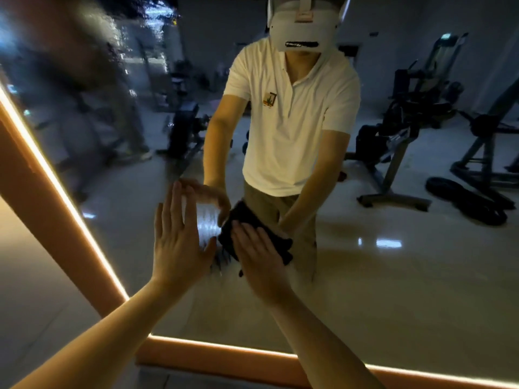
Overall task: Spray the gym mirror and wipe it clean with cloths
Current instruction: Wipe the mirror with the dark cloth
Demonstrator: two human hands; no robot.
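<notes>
1. Mirror (393, 290) with a glowing orange frame (31, 192) filled the view.
2. Left hand (179, 242) lay flat on the glass, grip wide, holding nothing.
3. Right hand (258, 262) pressed a dark cloth (280, 248) against the glass with straight fingers, grip wide, just beside the left.

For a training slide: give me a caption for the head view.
Right hand presses a dark cloth to the gym mirror; left hand rests flat beside it.

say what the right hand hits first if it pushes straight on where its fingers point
Probably the crumpled black cloth, already under the right hand, with the large wall mirror just behind it.
</notes>
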